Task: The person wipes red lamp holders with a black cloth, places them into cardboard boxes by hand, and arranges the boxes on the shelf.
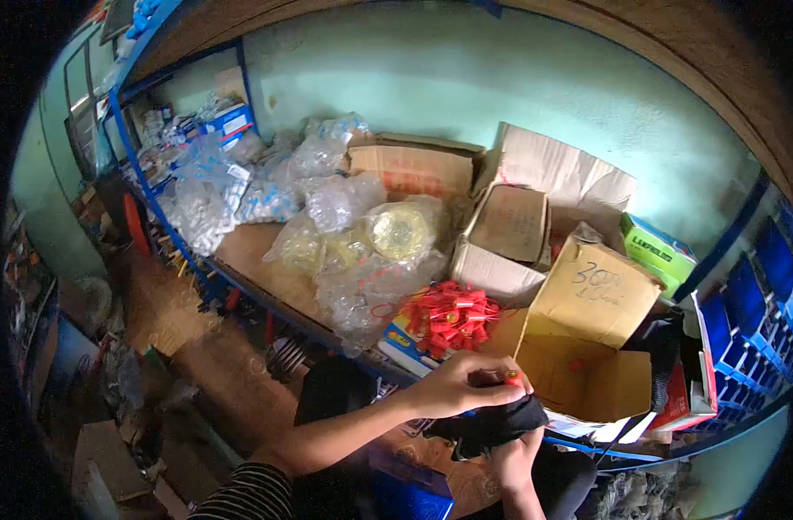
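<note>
- The left hand (476, 386) is reaching in from the left, below the striped sleeve (245, 492), and its grip is closing thumb and fingers together on a small red part (513, 379).
- The red part is sitting at the fingertips, just above the black cloth (494, 426).
- The right hand (514, 452) is rising from below and touching the cloth, which is covering most of its fingers; whether this grip is standing apart or together cannot be told.
- The red pile (451, 319), made up of similar parts with thin red strands, is lying behind the left hand, partly over a blue, yellow and white box (405, 347).
- The open box (609, 381) is standing to the right of the pile, its raised flap bearing handwriting; a small reddish item (577, 366) is lying inside.
- Behind it, a larger carton (500, 276) is holding a smaller brown box (511, 224).
- The green box (658, 253) is leaning at the right, near the wall (370, 69).
- Clear bags (336, 204) are crowding the left and middle of the surface (271, 273), some containing white items and one a yellowish roll (400, 230).
- Blue racks (743, 303) are standing at the far right.
</note>
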The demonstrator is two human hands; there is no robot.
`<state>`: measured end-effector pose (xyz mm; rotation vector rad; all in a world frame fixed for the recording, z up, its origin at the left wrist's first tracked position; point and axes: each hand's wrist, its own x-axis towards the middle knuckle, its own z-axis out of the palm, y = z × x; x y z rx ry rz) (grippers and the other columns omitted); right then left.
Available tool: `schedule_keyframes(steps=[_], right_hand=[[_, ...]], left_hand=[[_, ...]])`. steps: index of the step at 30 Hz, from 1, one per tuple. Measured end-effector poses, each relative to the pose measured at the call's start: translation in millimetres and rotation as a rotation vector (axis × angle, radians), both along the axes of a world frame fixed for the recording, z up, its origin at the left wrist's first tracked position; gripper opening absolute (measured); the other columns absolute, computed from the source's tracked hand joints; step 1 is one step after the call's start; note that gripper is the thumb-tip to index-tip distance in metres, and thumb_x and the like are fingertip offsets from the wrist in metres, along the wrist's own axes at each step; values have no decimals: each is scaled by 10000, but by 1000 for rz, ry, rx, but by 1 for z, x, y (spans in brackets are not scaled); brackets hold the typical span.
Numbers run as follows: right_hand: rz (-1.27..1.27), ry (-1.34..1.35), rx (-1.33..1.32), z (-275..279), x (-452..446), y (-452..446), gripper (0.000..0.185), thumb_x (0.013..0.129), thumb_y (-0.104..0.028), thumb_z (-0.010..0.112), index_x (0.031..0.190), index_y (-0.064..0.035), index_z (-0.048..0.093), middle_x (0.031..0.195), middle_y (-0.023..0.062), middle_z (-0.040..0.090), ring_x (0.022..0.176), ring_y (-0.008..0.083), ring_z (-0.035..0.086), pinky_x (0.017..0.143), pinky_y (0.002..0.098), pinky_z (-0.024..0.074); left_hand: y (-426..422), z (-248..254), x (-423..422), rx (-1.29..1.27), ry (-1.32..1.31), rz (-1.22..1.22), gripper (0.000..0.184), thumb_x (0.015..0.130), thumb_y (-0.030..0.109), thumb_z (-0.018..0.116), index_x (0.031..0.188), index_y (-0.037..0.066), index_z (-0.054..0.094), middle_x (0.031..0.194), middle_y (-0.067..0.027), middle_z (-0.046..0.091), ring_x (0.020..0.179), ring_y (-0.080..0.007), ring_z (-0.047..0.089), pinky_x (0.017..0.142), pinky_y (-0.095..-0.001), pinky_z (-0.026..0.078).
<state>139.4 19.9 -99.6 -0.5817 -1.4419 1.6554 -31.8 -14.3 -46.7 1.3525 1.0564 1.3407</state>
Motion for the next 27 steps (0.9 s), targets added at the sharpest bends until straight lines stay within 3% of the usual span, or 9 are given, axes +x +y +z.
schedule_keyframes(steps=[4, 6, 9, 11, 15, 17, 20, 22, 27], right_hand=[[-43, -8, 46, -10, -1, 4, 291, 865, 77, 445, 1099, -7, 594, 1046, 22, 619, 934, 121, 573, 796, 259, 485], [26, 136, 104, -16, 1, 12, 130, 835, 93, 487, 849, -33, 517, 908, 60, 556, 825, 168, 537, 764, 314, 476], [-108, 97, 202, -10, 1, 15, 184, 792, 90, 459, 905, -34, 535, 911, 58, 595, 804, 166, 569, 734, 311, 503], [-129, 64, 272, -3, 10, 20, 155, 801, 71, 469, 898, -29, 538, 918, 64, 607, 804, 167, 581, 719, 306, 497], [-222, 37, 286, 2, 13, 21, 97, 804, 32, 486, 864, -14, 547, 873, 53, 599, 761, 162, 572, 687, 295, 482], [-168, 16, 216, 14, 15, 22, 83, 816, 13, 519, 858, 4, 590, 867, 57, 600, 807, 173, 566, 755, 312, 484], [-116, 470, 380, -9, 5, 34, 101, 838, -52, 575, 904, 10, 619, 962, 101, 634, 890, 200, 580, 809, 340, 485], [-256, 29, 485, -8, 27, 40, 187, 847, -97, 590, 1003, -4, 637, 1062, 125, 638, 966, 239, 592, 870, 370, 481], [-276, -129, 512, -44, 50, 34, 205, 841, -91, 604, 1025, -6, 637, 1070, 120, 638, 975, 235, 595, 882, 371, 478]], left_hand=[[2, -5, 2, 88, 58, 65, 247, 975, 224, 649, 1082, 7, 694, 1039, -60, 701, 1017, -136, 636, 932, -306, 484], [-1, 1, 4, 104, -8, 150, 237, 975, 207, 641, 1088, 5, 692, 1036, -67, 700, 1011, -148, 646, 925, -311, 496], [-26, 27, 2, 281, -73, 439, 291, 1008, 229, 542, 1041, -35, 659, 976, -152, 682, 921, -224, 668, 856, -365, 529], [-56, 37, 3, 412, -261, 233, 259, 1022, 194, 539, 994, -35, 658, 959, -143, 673, 919, -224, 650, 837, -341, 503], [-90, 45, 42, 468, -168, -807, 405, 959, 281, 669, 1182, -57, 661, 941, -179, 687, 891, -319, 673, 818, -440, 564], [-118, 8, 81, 523, -292, -874, 509, 981, 428, 610, 1260, 3, 608, 1173, -198, 625, 980, -359, 602, 887, -549, 453], [-132, -1, 99, 434, -413, -794, 434, 987, 386, 612, 1193, 5, 629, 1106, -196, 621, 936, -343, 600, 823, -506, 465], [-136, -15, 106, 324, -481, -777, 412, 983, 372, 621, 1173, 7, 632, 1087, -191, 617, 929, -338, 598, 813, -493, 466], [-143, -67, 119, 67, -783, -720, 357, 972, 335, 645, 1123, 12, 641, 1039, -180, 607, 910, -325, 594, 790, -460, 468]])
